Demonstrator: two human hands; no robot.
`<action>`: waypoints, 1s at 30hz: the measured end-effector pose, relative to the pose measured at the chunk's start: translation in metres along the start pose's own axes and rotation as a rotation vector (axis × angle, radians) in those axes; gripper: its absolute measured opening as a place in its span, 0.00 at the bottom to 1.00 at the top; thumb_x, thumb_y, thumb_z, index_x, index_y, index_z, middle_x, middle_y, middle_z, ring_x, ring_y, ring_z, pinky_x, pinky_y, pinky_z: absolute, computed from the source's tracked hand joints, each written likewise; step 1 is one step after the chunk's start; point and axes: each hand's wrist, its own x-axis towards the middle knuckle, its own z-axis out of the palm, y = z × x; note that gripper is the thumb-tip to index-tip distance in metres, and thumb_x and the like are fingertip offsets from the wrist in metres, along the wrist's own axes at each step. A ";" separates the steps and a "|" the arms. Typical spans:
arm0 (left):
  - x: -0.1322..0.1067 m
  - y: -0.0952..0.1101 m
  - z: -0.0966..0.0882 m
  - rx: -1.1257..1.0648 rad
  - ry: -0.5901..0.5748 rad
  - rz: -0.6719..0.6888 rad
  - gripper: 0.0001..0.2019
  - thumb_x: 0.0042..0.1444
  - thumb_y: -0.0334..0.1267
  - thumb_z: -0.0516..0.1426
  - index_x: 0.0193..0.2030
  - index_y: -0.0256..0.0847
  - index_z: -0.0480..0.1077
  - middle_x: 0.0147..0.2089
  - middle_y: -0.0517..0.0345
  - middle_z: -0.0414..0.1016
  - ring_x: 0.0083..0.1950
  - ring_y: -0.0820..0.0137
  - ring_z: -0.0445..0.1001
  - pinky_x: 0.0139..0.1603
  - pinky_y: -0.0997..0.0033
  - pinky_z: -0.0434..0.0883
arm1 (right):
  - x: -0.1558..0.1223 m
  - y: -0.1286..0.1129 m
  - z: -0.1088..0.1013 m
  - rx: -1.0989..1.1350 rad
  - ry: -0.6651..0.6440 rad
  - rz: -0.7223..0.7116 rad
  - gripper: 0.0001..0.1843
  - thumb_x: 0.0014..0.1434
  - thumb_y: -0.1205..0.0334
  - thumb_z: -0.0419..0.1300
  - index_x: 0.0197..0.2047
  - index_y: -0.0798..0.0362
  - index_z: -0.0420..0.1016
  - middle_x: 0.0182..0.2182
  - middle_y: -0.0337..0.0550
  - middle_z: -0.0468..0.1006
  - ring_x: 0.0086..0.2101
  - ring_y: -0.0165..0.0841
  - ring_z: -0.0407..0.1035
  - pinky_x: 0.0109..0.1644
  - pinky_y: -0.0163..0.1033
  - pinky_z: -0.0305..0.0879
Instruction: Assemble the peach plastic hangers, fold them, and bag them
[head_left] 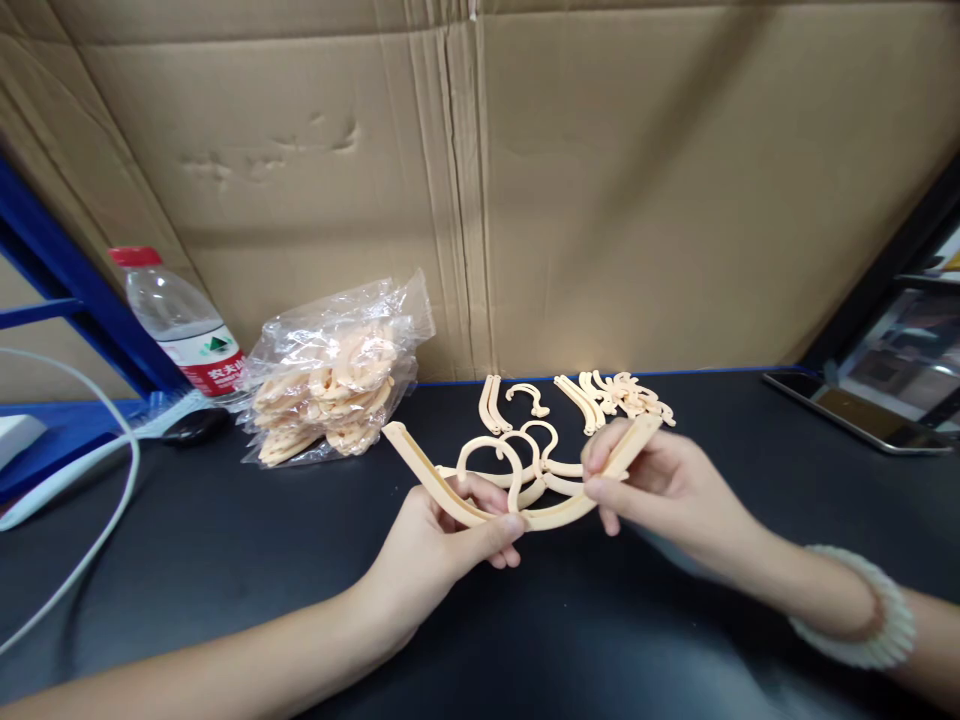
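Between both hands is a cream plastic clothes hanger (559, 517), its two arms spread wide and its hook curving up from the middle. My left hand (457, 530) pinches it at the centre joint, thumb in front, under the hook. Farther along, my right hand (652, 475) grips the right arm between thumb and fingers. Just behind lie more hangers (540, 440) of the same kind, partly hidden by the held one. Loose hanger arms (493, 403), a single hook (531, 398) and a pile of small hooks (634, 393) lie farther back on the black table.
Clear plastic bags (330, 380) full of cream hanger parts stand at back left, beside a red-capped water bottle (187, 330). A white cable (127, 490) crosses the left side. A phone (855, 412) lies at right. A cardboard wall (637, 190) closes off the back.
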 end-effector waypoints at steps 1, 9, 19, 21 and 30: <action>0.000 0.000 -0.001 -0.007 0.005 -0.004 0.13 0.44 0.36 0.70 0.28 0.34 0.71 0.24 0.63 0.75 0.23 0.76 0.75 0.26 0.80 0.72 | 0.003 -0.005 -0.011 -0.066 -0.065 -0.004 0.09 0.55 0.59 0.68 0.31 0.53 0.73 0.28 0.36 0.73 0.21 0.25 0.68 0.24 0.32 0.70; -0.001 0.000 -0.002 0.040 0.073 0.031 0.15 0.50 0.39 0.67 0.29 0.38 0.64 0.23 0.63 0.74 0.26 0.75 0.74 0.28 0.80 0.70 | 0.014 -0.018 -0.055 -0.809 -0.463 -0.230 0.08 0.58 0.59 0.66 0.30 0.52 0.74 0.26 0.36 0.77 0.25 0.27 0.70 0.30 0.32 0.64; 0.007 0.004 -0.029 0.416 0.393 0.368 0.08 0.55 0.36 0.60 0.32 0.41 0.63 0.30 0.65 0.65 0.32 0.74 0.66 0.31 0.77 0.65 | 0.024 -0.005 -0.074 -1.023 -0.565 -0.158 0.04 0.56 0.68 0.61 0.30 0.52 0.73 0.33 0.42 0.74 0.35 0.33 0.68 0.40 0.38 0.64; 0.007 0.005 -0.027 0.589 0.379 0.426 0.07 0.56 0.35 0.58 0.32 0.42 0.63 0.30 0.64 0.64 0.32 0.73 0.65 0.32 0.74 0.64 | 0.025 -0.004 -0.075 -1.012 -0.586 -0.178 0.05 0.56 0.69 0.60 0.30 0.52 0.72 0.34 0.42 0.73 0.38 0.35 0.68 0.42 0.40 0.64; -0.007 -0.002 -0.019 1.254 -0.093 0.779 0.07 0.58 0.27 0.54 0.40 0.43 0.68 0.37 0.59 0.76 0.39 0.65 0.71 0.41 0.63 0.61 | 0.024 -0.004 -0.075 -0.999 -0.593 -0.156 0.04 0.55 0.69 0.62 0.30 0.52 0.72 0.35 0.42 0.73 0.39 0.35 0.67 0.44 0.40 0.63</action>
